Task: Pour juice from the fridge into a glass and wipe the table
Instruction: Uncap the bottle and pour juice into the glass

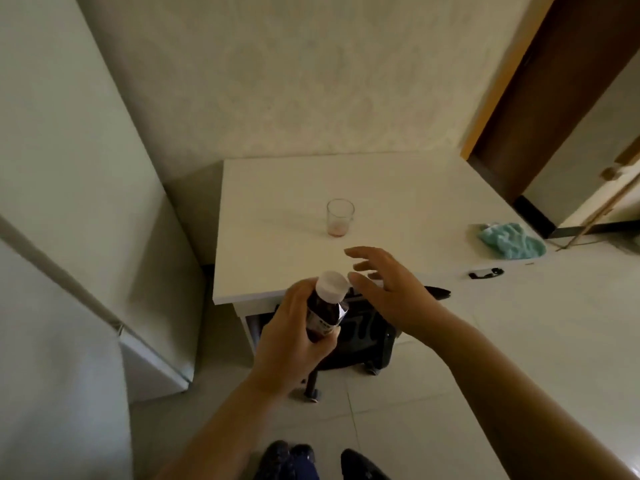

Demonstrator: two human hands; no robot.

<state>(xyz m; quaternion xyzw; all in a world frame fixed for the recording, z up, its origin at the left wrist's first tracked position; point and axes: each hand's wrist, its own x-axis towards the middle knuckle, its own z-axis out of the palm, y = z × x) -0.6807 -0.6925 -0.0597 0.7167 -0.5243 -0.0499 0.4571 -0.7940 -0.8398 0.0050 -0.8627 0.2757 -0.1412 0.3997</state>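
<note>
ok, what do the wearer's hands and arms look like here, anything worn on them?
Both are bare. The left hand and right hand show no gloves, and I can see no rings, though the picture is soft. Both forearms are uncovered as far as the frame's bottom edge: no sleeves, watch, bands, cables or markings in view. Whether sleeves begin higher up cannot be told.

A black wheeled chair [363, 341] is tucked under the near edge of the furniture, its casters seen on the pale tiled floor [519, 341]. A small black object [485, 273] lies apart to the right. A dark wooden door frame [540, 98] is seen upper right, a wooden stick [602, 211] leaning near it. Dark shoes [287, 460] are visible at the bottom edge.
</note>
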